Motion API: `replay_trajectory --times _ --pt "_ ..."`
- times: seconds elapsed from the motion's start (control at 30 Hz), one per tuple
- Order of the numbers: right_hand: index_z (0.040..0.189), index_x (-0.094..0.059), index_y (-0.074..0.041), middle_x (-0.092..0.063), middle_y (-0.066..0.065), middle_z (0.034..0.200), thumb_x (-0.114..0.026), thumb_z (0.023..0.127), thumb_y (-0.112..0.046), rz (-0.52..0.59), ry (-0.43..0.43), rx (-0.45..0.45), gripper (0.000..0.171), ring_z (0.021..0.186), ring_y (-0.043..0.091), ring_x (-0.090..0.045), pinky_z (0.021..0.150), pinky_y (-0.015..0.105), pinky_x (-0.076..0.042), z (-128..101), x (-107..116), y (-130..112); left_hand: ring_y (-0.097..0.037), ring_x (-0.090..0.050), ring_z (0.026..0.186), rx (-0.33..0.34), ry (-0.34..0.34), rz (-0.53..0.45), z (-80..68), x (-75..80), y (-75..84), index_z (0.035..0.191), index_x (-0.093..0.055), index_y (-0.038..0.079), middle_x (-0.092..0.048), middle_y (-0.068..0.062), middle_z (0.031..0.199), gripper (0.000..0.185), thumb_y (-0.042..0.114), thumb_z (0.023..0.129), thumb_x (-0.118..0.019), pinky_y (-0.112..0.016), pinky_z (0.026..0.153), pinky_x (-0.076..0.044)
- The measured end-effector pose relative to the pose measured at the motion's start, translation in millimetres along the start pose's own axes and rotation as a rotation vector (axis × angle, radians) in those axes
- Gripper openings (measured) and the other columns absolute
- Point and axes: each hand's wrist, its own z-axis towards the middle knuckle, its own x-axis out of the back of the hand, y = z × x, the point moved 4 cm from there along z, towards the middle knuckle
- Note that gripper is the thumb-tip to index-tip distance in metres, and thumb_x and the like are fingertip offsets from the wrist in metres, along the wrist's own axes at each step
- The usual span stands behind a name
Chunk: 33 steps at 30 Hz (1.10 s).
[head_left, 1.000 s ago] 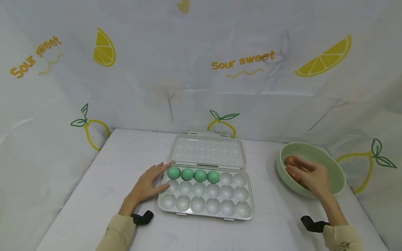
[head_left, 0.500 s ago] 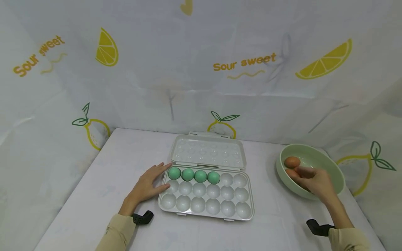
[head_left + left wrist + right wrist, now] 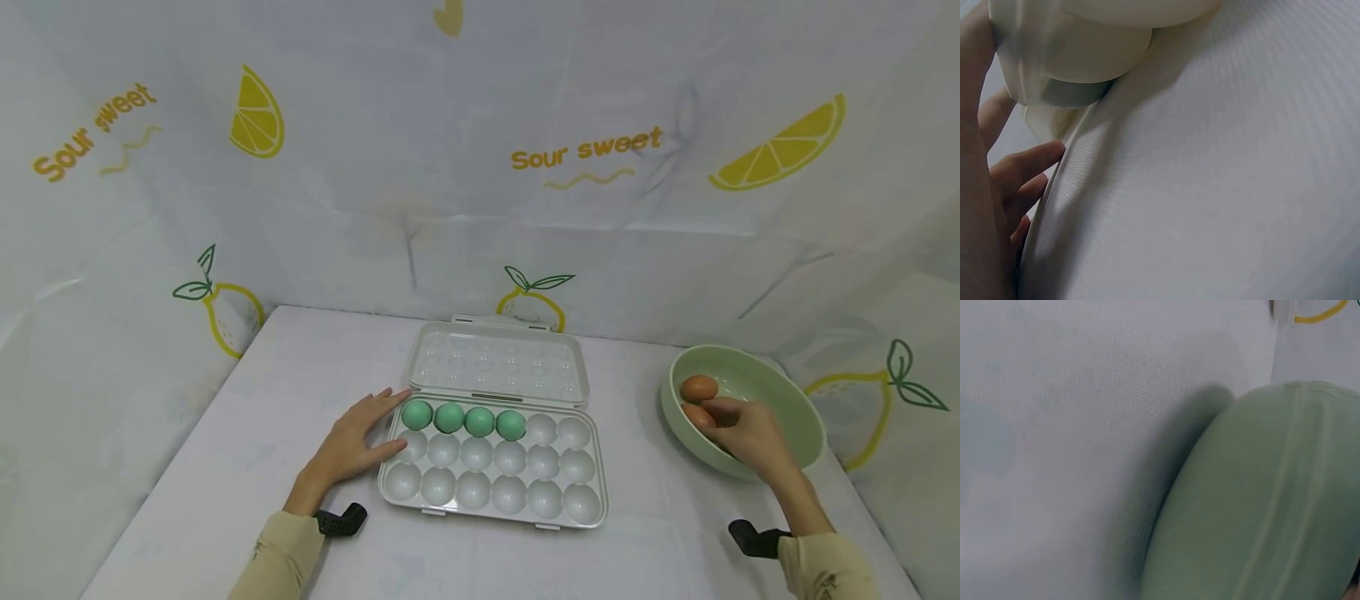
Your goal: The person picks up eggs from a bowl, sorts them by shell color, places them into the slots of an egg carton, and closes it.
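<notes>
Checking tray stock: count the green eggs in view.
4: green eggs fill the four leftmost cups of the egg tray's back row. None visible elsewhere; the bowl shows brown ones.

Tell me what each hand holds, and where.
Right hand is in the green bowl at a brown egg, grip unclear. Left hand holds nothing.

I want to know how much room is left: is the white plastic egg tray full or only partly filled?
Partly filled. The white plastic egg tray holds four green eggs in its back row; every other cup is empty.
</notes>
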Motion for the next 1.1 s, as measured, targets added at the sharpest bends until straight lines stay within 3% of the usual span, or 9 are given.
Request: replay_trajectory --times 0.33,0.67,1.0,1.1 --pt "0.112 -0.072 0.013 -0.075 0.03 0.103 -0.082 0.084 -0.01 -0.05 0.045 0.023 0.038 0.078 -0.016 -0.052 0.064 0.011 -0.048 4 -3 -1 -0.035 -0.05 0.144 0.013 0.001 -0.003 -2.1 -1.0 -0.5 0.153 -0.049 0.024 -0.056 -0.004 0.153 0.074 0.038 0.086 -0.077 -0.058 0.122 -0.036" --pt "0.121 -0.069 0.011 -0.072 0.032 0.113 -0.085 0.081 -0.015 0.065 0.181 -0.031 0.051 0.079 -0.027 -0.046 0.065 -0.001 -0.042 -2 1 0 -0.04 -0.054 0.14 -0.004 0.034 0.005 -3.0 0.1 1.0 0.151 -0.052 0.02 -0.059 -0.01 0.15 0.072 0.036 0.085 -0.077 -0.062 0.119 -0.039" --pt "0.123 -0.068 0.012 -0.066 0.036 0.121 -0.084 0.079 -0.009 0.077 0.28 -0.063 0.051 0.077 -0.031 -0.043 0.065 -0.002 -0.041 -5 5 -6 -0.039 -0.053 0.141 0.002 0.021 0.008 -2.2 -0.1 1.3 0.152 -0.051 0.021 -0.058 -0.009 0.151 0.073 0.036 0.085 -0.076 -0.061 0.12 -0.038" --pt "0.123 -0.069 0.008 -0.07 0.031 0.118 -0.086 0.078 -0.012 0.063 0.342 -0.087 0.052 0.081 -0.032 -0.037 0.071 0.005 -0.041 -6 7 -7 -0.04 -0.053 0.141 -0.008 0.024 0.007 -1.2 0.9 1.5 0.152 -0.051 0.021 -0.058 -0.009 0.151 0.073 0.037 0.086 -0.076 -0.062 0.119 -0.039"
